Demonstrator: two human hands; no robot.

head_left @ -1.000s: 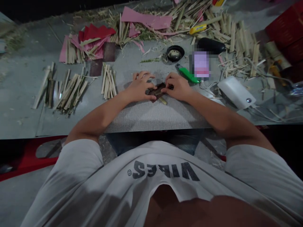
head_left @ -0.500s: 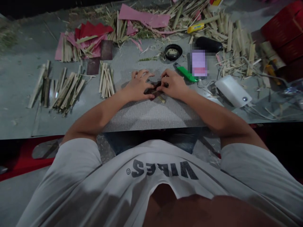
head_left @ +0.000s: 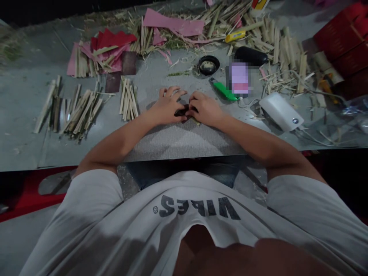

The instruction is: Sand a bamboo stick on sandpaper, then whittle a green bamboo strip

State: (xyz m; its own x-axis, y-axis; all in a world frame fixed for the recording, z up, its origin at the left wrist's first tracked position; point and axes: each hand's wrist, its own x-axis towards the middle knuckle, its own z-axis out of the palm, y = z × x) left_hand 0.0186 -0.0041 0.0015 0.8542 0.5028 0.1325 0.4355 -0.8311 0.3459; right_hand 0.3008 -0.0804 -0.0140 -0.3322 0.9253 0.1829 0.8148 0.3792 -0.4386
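My left hand (head_left: pixel 169 108) and my right hand (head_left: pixel 206 109) meet over the grey mat (head_left: pixel 189 140) near the front edge. Between their fingertips is a small dark brown sheet (head_left: pixel 181 112), mostly covered by the fingers. The thumb and fingers of my left hand pinch its left side, other fingers raised. My right hand curls over its right part, thumb and fingers closed. From under the right fingers pokes the end of a pale plant strip (head_left: pixel 196 122); the rest of it is hidden. Left of my hands lies a small stack of cut pale strips (head_left: pixel 129 99).
Two flat dark brown sheets (head_left: pixel 113 82) and more strips (head_left: pixel 83 113) lie to the left. Beyond my hands are a round black dish (head_left: pixel 208 65), a green cutter (head_left: pixel 225 91), and pink paper (head_left: pixel 174 26). A white box with a cable (head_left: pixel 280 111) sits right.
My right hand has shifted slightly left and folded its fingers down, covering more of the sheet and strip. My left hand stays almost in place, its thumb closer to the right fingers.
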